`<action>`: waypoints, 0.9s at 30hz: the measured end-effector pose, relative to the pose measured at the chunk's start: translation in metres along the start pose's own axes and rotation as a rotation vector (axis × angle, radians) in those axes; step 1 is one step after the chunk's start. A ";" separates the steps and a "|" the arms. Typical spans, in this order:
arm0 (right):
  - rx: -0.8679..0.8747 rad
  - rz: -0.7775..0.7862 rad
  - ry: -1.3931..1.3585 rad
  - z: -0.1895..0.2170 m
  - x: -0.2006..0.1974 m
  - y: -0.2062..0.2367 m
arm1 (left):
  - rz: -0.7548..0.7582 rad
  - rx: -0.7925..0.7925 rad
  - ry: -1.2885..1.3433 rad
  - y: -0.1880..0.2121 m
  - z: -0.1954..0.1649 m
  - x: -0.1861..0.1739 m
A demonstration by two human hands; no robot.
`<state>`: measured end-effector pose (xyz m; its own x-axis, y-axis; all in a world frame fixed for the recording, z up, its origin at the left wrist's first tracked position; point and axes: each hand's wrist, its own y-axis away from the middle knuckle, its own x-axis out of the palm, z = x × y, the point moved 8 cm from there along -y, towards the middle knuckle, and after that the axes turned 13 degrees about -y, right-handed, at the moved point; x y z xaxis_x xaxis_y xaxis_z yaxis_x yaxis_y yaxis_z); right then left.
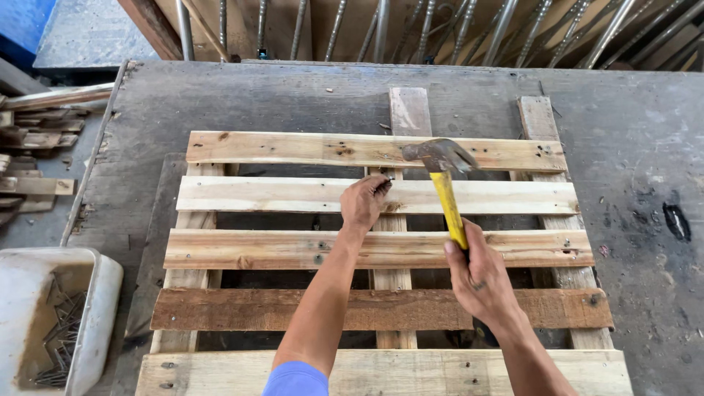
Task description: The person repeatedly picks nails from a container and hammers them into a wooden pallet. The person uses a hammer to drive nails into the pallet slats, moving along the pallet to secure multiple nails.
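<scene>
Gripping low on the yellow handle, my right hand was closed around the head-heavy, rigid hammer; my left hand pinched a nail mid-pallet, near the bench's far edge.

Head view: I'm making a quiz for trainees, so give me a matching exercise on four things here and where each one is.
Things:
1. hammer
2. nail
3. white tub
4. dark slat

Places:
A. pinched in left hand
B. fourth from the far end
C. raised in right hand
D. left of the pallet

Pairs: 1-C, 2-A, 3-D, 4-B
</scene>
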<state>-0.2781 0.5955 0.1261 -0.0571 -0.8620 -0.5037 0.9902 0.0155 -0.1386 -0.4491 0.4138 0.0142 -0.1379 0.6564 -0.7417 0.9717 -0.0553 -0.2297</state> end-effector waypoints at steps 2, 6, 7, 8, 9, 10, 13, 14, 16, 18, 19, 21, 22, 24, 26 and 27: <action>0.116 0.073 0.075 -0.008 0.015 -0.016 | -0.040 0.024 0.005 0.000 -0.001 -0.001; 0.375 0.182 0.140 -0.022 0.029 -0.023 | 0.026 0.014 -0.035 0.001 0.003 0.009; 0.353 0.154 0.116 -0.020 0.028 -0.024 | -0.005 0.043 -0.026 0.001 0.002 0.008; 0.334 0.133 0.092 -0.018 0.026 -0.022 | -0.034 0.066 -0.017 0.002 0.001 0.007; 0.324 0.109 0.067 -0.018 0.025 -0.021 | -0.054 0.072 -0.017 0.003 0.002 0.006; 0.246 0.060 0.039 -0.013 0.022 -0.021 | -0.068 0.083 -0.016 0.004 0.003 0.007; 0.207 0.057 0.085 -0.017 0.029 -0.023 | -0.098 0.092 0.019 0.006 0.003 0.008; 0.331 0.145 0.192 -0.029 0.037 -0.022 | -0.108 0.091 0.038 0.006 0.003 0.009; 0.507 0.188 0.221 -0.042 0.043 -0.018 | -0.032 0.051 0.015 0.003 0.005 0.016; 0.614 0.102 0.056 -0.045 0.040 -0.012 | 0.013 0.067 0.062 -0.002 0.006 0.016; 0.606 0.059 0.012 -0.043 0.038 -0.008 | 0.017 0.083 0.126 -0.004 0.008 0.012; 0.577 -0.039 -0.085 -0.037 0.027 0.006 | 0.032 0.062 0.347 -0.012 0.021 -0.001; 0.559 -0.090 -0.094 -0.036 0.022 0.014 | 0.035 0.013 0.503 -0.017 0.037 -0.011; 0.497 -0.189 -0.129 -0.034 0.012 0.030 | -0.024 -0.088 0.493 -0.019 0.070 -0.036; 0.472 -0.243 -0.179 -0.034 0.009 0.040 | -0.127 -0.182 0.139 -0.018 0.103 -0.070; 0.492 -0.252 -0.190 -0.033 0.008 0.043 | -0.172 -0.137 0.127 -0.016 0.108 -0.083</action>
<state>-0.2402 0.6061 0.0879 -0.3195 -0.8850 -0.3388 0.8943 -0.3998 0.2011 -0.4739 0.2789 0.0117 -0.2870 0.7371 -0.6118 0.9540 0.1623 -0.2520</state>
